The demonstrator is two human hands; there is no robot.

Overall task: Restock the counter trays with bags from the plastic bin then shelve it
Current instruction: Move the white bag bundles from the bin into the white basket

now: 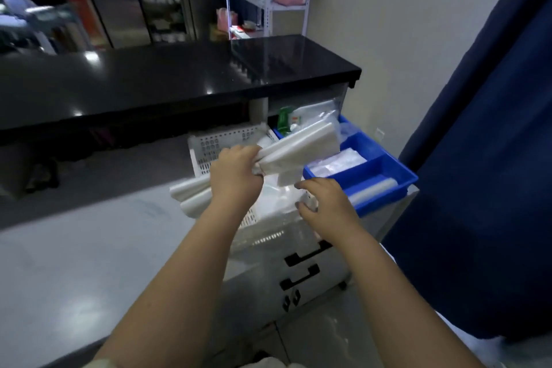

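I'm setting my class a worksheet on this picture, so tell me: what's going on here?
A person is restocking below a black counter. The left hand grips a bundle of plastic bags above the white perforated bin. The right hand hovers open by the bin's right edge, holding nothing. Beside it, the blue divided tray holds some bags and a roll.

Left hand (236,170), thrust forward, clenches a bundle of bags (298,149); right hand (325,206) hovers just beside it, fingers (302,205) loosely curled, holding nothing.
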